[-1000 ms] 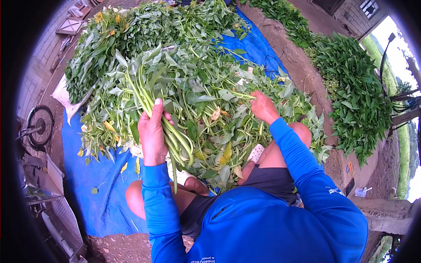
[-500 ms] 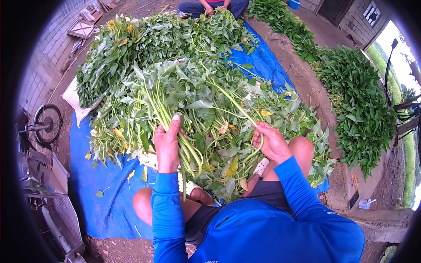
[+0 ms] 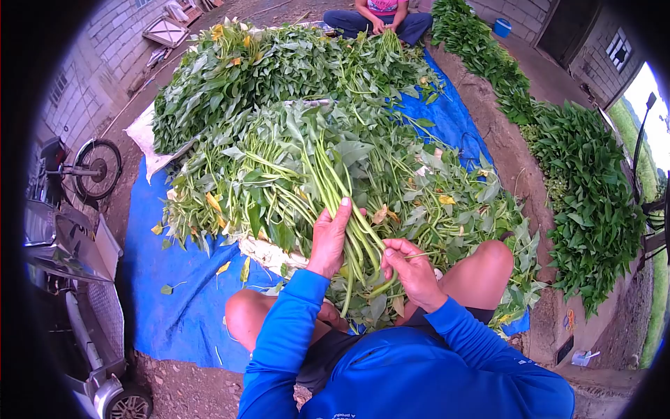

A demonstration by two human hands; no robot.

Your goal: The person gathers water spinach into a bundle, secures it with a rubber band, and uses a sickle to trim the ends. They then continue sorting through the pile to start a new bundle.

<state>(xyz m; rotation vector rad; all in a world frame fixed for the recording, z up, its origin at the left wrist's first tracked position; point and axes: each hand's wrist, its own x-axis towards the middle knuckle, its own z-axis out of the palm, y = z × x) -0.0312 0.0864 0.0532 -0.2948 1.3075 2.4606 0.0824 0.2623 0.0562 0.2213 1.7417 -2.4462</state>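
My left hand [image 3: 329, 241] is closed around a bunch of long-stemmed leafy greens [image 3: 328, 178], which look like water spinach. Their leaves point away from me and the cut stem ends hang below my fist. Close to those ends, my right hand [image 3: 415, 274] pinches a thin green stem [image 3: 421, 255], a short bit of which sticks out past the fingers. Beneath both hands spreads a loose heap of the same greens [image 3: 453, 209], with some yellow leaves mixed in. Part of the bunch's lower end is hidden by my right fingers.
A blue tarp [image 3: 174, 314] lies under the heap. Beyond it sits a denser pile of greens [image 3: 230, 91], and another person [image 3: 380, 17] sits cross-legged behind. More greens [image 3: 586, 195] line the ledge at right. A motorcycle wheel [image 3: 98, 170] stands at left.
My right hand has come left and down, close to the stems in my left hand. My left hand has moved right in view with its bunch. The camera view has shifted too.
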